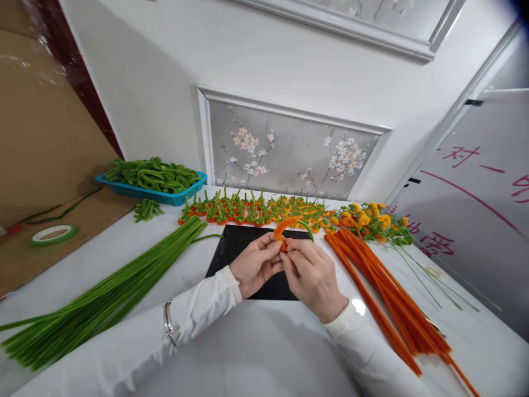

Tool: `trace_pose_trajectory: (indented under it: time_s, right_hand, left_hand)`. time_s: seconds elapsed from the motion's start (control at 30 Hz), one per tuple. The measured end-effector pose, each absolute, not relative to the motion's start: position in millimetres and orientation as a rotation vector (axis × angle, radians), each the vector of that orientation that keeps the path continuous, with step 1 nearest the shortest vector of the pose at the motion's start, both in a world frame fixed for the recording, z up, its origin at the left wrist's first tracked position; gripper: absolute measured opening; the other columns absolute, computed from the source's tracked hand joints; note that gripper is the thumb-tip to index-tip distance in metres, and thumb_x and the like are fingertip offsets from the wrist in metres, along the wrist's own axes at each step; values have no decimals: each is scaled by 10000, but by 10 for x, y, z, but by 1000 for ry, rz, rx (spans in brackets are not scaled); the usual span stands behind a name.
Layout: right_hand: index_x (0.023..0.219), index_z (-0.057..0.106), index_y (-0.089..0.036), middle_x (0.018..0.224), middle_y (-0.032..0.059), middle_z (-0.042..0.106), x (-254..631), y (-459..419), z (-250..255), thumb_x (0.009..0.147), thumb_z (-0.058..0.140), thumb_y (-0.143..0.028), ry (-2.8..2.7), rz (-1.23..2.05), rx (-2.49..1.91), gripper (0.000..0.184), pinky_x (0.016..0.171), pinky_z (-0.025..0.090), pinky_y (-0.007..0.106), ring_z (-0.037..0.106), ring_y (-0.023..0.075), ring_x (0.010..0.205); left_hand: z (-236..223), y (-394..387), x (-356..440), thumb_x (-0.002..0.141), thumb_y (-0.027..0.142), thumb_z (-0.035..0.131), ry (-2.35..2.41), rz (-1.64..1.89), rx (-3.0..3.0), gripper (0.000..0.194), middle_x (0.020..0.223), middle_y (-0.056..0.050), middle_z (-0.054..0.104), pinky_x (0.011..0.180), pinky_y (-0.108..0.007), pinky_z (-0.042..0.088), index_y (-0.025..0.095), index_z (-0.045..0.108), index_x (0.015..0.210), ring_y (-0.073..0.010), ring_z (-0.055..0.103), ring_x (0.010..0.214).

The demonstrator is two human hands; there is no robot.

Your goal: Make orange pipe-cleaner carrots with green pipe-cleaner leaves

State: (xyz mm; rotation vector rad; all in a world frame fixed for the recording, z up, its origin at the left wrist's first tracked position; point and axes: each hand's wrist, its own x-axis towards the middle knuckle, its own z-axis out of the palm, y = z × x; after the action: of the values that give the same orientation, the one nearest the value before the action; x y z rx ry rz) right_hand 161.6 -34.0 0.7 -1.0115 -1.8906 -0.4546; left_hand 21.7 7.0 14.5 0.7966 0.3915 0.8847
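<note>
My left hand and my right hand meet over a black mat. Between their fingertips they pinch an orange pipe cleaner, bent into a curve with a small bunched part low down. A green stem shows just behind my right fingers; whether it joins the orange piece I cannot tell. A bundle of orange pipe cleaners lies to the right of my right hand. Long green pipe cleaners lie in a bundle to the left of my left hand.
Along the wall stand rows of small orange and green pieces. Yellow-orange flowers with thin stems lie at right. A blue tray of green pieces sits at back left, near a tape roll on cardboard. A whiteboard leans at right.
</note>
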Motion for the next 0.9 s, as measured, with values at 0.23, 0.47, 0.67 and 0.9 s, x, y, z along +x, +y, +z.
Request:
trace_pose_trajectory:
  time_s: [0.23,0.47,0.67,0.9]
  right_hand:
    - [800,605,-172,858,71,627,1643,-352,17,841,528,-135,-1924,-409,-1013,95,719,492,320,590,177,820]
    - [999,575,-174,973,102,596,1656,-359,6,859,497,-108,-1922,-353,-938,174,782,496,327,569,185,906]
    - [866,577,-178,763,50,570,1621,-378,-8,847,481,-71,-2025,-401,-1003,145,682,450,310,524,170,753]
    - [823,558,-168,699,43,532,1553,-380,1,832,479,-101,-1986,-528,-1062,104,617,397,309,476,172,680]
  left_hand:
    - [269,245,77,803,223,633,565,870,1089,224,930,-69,686,688,-260,550,181,578,1016,-155,664,815]
    - [266,289,65,817,113,591,585,958,886,155,894,-63,703,646,-215,562,165,591,963,-152,686,810]
    - [292,195,129,868,81,500,557,984,778,126,892,-94,698,683,-206,560,123,582,953,-147,685,828]
    - [281,100,174,866,86,503,537,960,804,134,922,-98,690,706,-227,552,121,584,966,-155,677,854]
